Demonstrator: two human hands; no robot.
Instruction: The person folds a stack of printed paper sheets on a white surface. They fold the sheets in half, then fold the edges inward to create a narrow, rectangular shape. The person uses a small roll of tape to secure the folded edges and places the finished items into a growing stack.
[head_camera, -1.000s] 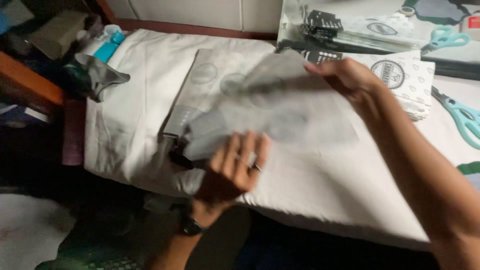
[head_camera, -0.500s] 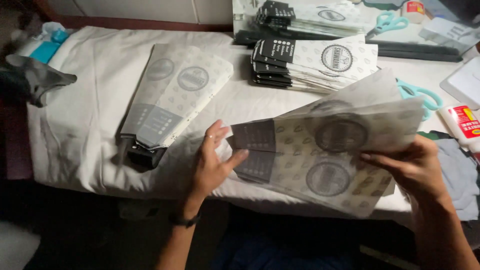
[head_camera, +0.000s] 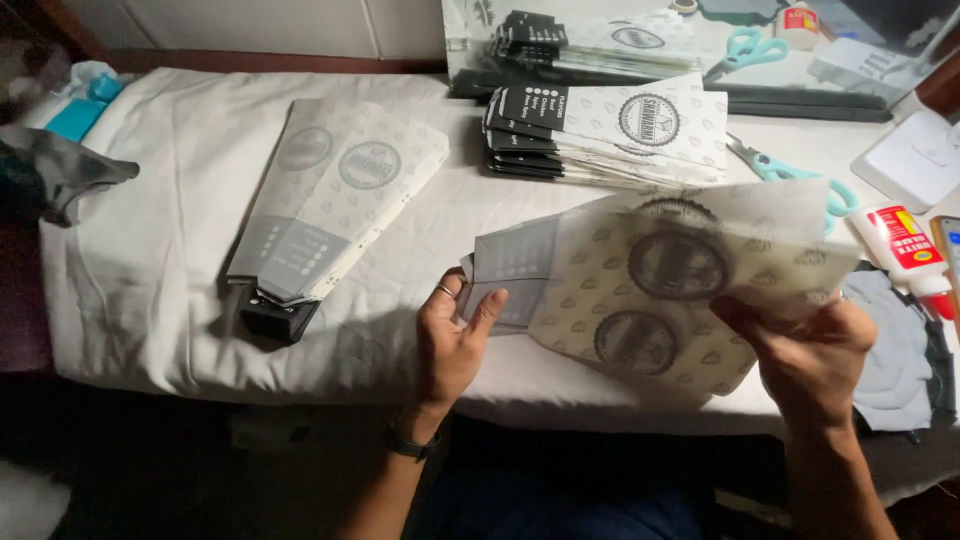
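Note:
Both my hands hold a bundle of printed paper cone sheets (head_camera: 660, 270), white with round emblems and a dark narrow end, fanned out above the white cloth-covered table (head_camera: 170, 260). My left hand (head_camera: 455, 335) pinches the dark narrow end. My right hand (head_camera: 810, 350) grips the wide end from below. A small pile of the same sheets (head_camera: 330, 200) lies flat on the cloth to the left, its dark end toward me. A taller stack of sheets (head_camera: 610, 130) rests at the back centre.
Teal scissors (head_camera: 790, 175) lie to the right of the tall stack; a second teal pair (head_camera: 750, 50) is farther back. A glue bottle (head_camera: 905, 250) and a white box (head_camera: 915, 160) sit at the right. Grey fabric (head_camera: 60, 175) hangs at the left edge.
The view has shifted right. The fanned sheets have stayed between my hands and come slightly lower and closer to the table's front edge.

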